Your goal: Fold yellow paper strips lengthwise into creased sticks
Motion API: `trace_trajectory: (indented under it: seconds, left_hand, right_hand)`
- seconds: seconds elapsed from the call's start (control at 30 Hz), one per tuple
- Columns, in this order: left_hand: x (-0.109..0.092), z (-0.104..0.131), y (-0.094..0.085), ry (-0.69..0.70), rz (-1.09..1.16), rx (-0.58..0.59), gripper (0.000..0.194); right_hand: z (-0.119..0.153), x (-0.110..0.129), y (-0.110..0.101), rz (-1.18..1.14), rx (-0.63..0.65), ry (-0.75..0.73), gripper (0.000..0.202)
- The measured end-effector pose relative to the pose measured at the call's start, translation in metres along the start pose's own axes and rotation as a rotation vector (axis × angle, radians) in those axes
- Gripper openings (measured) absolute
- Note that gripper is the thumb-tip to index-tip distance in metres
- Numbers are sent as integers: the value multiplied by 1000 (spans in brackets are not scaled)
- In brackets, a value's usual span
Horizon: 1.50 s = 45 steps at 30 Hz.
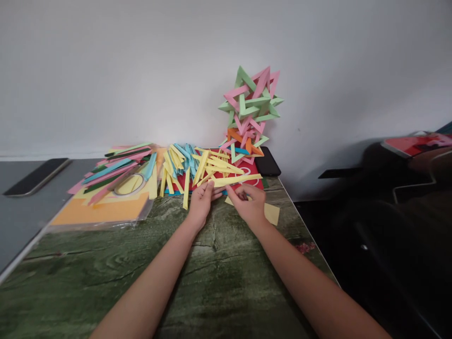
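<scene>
A long folded yellow paper strip [243, 179] is held between my two hands above the front of the paper pile. My left hand [201, 201] pinches its left end, thumb on top. At its lower edge, the thumb and fingers of my right hand [251, 202] close on the strip. Just beyond lie loose folded yellow strips [219, 165] and a bunch of blue strips [189, 157], on a red sheet [252, 168]. A flat pale yellow paper piece [271, 214] rests on the table, partly hidden by my right hand.
A pink and green paper star model [252, 101] stands at the back beside a black phone [267, 161]. Leftward are coloured strips, a roll of tape [129, 184] and orange paper [102, 209] in a plastic sleeve. Another phone [37, 176] lies on the grey surface. The green table [212, 282] ends at right.
</scene>
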<state>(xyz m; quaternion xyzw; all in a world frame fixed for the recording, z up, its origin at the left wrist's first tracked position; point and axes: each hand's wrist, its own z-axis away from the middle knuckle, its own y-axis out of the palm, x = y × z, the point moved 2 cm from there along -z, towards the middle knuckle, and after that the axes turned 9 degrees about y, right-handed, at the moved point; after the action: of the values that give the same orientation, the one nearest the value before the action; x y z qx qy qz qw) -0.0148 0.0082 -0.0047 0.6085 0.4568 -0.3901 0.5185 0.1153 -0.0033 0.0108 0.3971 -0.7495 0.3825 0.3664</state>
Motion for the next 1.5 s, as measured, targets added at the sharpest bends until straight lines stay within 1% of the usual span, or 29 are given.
trace_trajectory:
  seconds: [0.07, 0.1, 0.17, 0.23, 0.33, 0.43, 0.5, 0.63, 0.73, 0.9, 1.07, 1.2, 1.27, 1.4, 1.5]
  left_hand:
    - [-2, 0, 0, 1, -1, -31, 37]
    - [-2, 0, 0, -3, -9, -39, 36]
    - [-4, 1, 1, -11, -25, -37, 35]
    - [-5, 1, 2, -15, -35, -20, 36]
    - [-7, 2, 4, -32, -56, 35, 38]
    - [-8, 3, 7, -67, -89, 101, 41]
    - [-9, 3, 7, -81, -103, 116, 43]
    - [-10, 4, 8, -88, -109, 114, 46]
    - [-10, 4, 8, -86, -122, 109, 45]
    - [-6, 5, 6, -64, -144, 97, 43]
    - [-4, 4, 5, -57, -100, 93, 43]
    - [-5, 4, 5, -61, -111, 108, 42]
    - [-4, 5, 4, -51, -129, 97, 42]
    - [-4, 5, 3, -45, -173, 59, 39]
    - [-5, 5, 3, -55, -162, 27, 38]
  right_hand:
    - [-2, -9, 9, -140, 221, 197, 33]
    - [-4, -12, 12, -209, 279, 273, 31]
    - [-8, -17, 13, -312, 298, 396, 27]
    - [-12, -18, 12, -370, 284, 449, 26]
    - [-14, -19, 10, -409, 269, 451, 26]
    - [-14, -21, 9, -462, 227, 468, 31]
    - [-13, -23, 9, -496, 194, 496, 33]
    - [-13, -23, 9, -524, 169, 537, 34]
    - [-12, -22, 8, -514, 165, 540, 35]
    - [-11, -22, 10, -506, 206, 499, 34]
    - [-12, -21, 12, -494, 265, 476, 25]
    - [-11, -22, 11, -461, 255, 473, 32]
    - [-11, -23, 11, -461, 268, 467, 31]
    - [-11, -21, 11, -426, 347, 448, 29]
    - [-11, -20, 11, -453, 325, 453, 31]
